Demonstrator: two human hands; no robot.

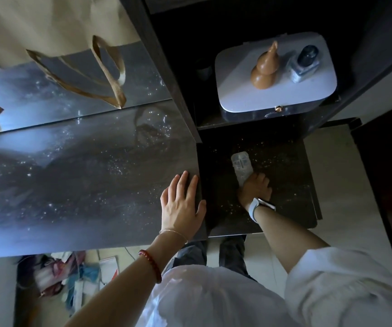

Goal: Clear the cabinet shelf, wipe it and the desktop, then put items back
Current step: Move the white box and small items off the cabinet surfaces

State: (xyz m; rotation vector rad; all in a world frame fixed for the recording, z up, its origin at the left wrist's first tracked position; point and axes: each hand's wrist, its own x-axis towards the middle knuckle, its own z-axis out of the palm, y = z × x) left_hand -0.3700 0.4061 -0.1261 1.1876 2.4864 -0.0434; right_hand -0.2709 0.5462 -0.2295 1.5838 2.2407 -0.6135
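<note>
My left hand (182,202) rests flat, fingers straight, on the right end of the dusty grey desktop (84,175). My right hand (255,188) reaches down onto the dark lower cabinet shelf (289,175), which is speckled with crumbs, and grips the near end of a pale translucent packet (241,167) lying on it. On the shelf above, a white box (237,95) carries a brown gourd figure (264,69) and a small glass bottle with a dark cap (304,62).
A beige tote bag (48,24) with long straps lies at the back left of the desktop. The dark cabinet side wall (164,67) stands between desk and shelves. Clutter of papers and cloth (72,277) lies on the floor under the desk.
</note>
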